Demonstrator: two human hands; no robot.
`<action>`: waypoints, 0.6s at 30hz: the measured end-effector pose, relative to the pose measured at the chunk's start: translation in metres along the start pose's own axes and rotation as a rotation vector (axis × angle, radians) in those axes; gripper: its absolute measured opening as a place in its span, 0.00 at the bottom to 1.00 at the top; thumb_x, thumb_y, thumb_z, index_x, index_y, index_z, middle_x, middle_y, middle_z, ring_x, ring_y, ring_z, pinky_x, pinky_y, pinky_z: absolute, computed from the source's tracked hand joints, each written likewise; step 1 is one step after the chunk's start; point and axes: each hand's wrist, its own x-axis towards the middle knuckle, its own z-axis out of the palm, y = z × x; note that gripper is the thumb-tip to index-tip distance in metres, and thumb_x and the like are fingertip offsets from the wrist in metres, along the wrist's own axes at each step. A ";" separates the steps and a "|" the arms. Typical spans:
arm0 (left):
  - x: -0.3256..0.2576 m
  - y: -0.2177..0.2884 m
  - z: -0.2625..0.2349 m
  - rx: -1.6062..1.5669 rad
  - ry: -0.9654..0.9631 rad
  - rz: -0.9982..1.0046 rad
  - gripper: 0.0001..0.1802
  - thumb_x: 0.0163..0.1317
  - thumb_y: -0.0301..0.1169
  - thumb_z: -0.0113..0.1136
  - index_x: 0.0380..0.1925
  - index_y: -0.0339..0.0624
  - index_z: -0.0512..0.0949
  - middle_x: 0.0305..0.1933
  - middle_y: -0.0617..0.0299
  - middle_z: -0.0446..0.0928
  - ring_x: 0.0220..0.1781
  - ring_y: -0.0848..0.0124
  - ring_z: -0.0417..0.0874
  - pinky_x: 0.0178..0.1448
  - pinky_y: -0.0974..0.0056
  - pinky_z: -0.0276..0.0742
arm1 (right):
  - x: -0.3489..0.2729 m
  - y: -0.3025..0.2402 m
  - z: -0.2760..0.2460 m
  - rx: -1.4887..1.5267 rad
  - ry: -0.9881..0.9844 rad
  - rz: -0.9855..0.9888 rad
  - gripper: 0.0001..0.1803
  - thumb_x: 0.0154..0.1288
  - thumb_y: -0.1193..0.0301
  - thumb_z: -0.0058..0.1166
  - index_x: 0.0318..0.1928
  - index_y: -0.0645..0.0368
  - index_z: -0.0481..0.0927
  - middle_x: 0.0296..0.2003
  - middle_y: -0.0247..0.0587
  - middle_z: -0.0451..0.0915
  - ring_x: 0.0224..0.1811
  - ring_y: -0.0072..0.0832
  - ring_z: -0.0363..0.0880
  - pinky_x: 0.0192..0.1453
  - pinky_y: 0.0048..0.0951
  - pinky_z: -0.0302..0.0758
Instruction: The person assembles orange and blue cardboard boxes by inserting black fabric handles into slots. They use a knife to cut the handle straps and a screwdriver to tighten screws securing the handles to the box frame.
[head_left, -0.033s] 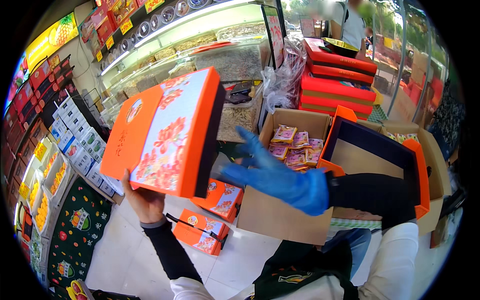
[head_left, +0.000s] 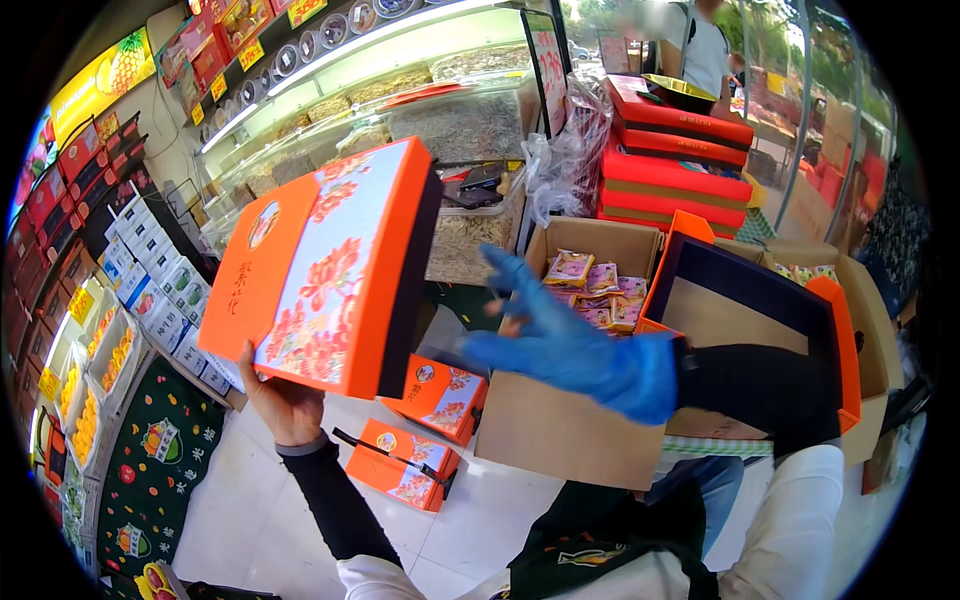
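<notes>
Orange box (head_left: 318, 268) tilts above the tiled shop floor (head_left: 260, 480); left hand (head_left: 285, 407) pinches it, right hand (head_left: 565, 342) spread.

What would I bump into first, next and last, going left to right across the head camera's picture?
Yellow fruit → white cartons → held-up flowery orange box → blue-gloved right hand → open orange box with dark inner walls.
</notes>
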 end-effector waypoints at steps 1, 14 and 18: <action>0.001 0.006 -0.005 -0.007 0.013 0.022 0.29 0.56 0.45 0.56 0.53 0.39 0.64 0.54 0.53 0.72 0.54 0.60 0.75 0.56 0.52 0.72 | -0.006 0.001 -0.016 -0.055 0.018 -0.059 0.46 0.57 0.58 0.60 0.67 0.62 0.46 0.47 0.41 0.65 0.45 0.23 0.67 0.49 0.25 0.69; -0.110 -0.163 0.152 -0.116 -0.102 -0.165 0.26 0.58 0.47 0.54 0.48 0.38 0.67 0.46 0.58 0.74 0.49 0.66 0.76 0.53 0.59 0.71 | -0.138 -0.057 -0.125 0.181 0.560 0.131 0.38 0.59 0.46 0.50 0.64 0.51 0.56 0.57 0.38 0.66 0.60 0.26 0.63 0.58 0.30 0.64; -0.155 -0.217 0.187 0.033 -0.073 -0.295 0.23 0.58 0.45 0.56 0.47 0.45 0.66 0.43 0.62 0.74 0.47 0.70 0.76 0.49 0.61 0.74 | -0.192 -0.068 -0.149 0.533 0.633 0.034 0.36 0.58 0.47 0.52 0.59 0.58 0.62 0.55 0.42 0.69 0.57 0.28 0.69 0.59 0.34 0.68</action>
